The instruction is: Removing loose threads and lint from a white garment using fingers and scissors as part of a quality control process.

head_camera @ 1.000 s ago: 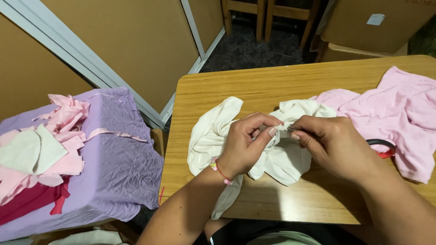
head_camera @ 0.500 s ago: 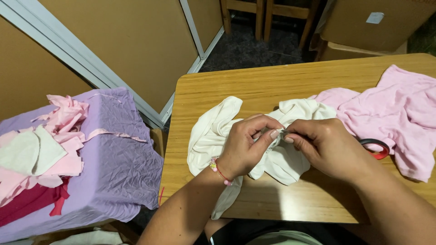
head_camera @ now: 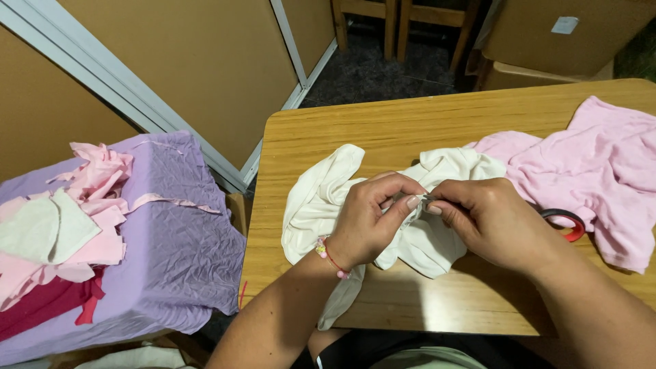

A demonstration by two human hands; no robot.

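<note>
Cream cloth (head_camera: 328,205) was crumpled and soft, bunched mid-table on the wooden table (head_camera: 383,130), one end hanging off the near edge. My left hand (head_camera: 372,222) and right hand (head_camera: 488,222) both pinched a fold of it, fingertips nearly meeting. Pink garment (head_camera: 594,171) lay right of it. Red-black scissors (head_camera: 567,222) were mostly hidden behind my right hand. What sat between my fingertips was hard to tell.

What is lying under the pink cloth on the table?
A red-and-black looped handle, perhaps scissors, pokes out from under the pink cloth. The rest is covered, so I cannot tell.
</note>
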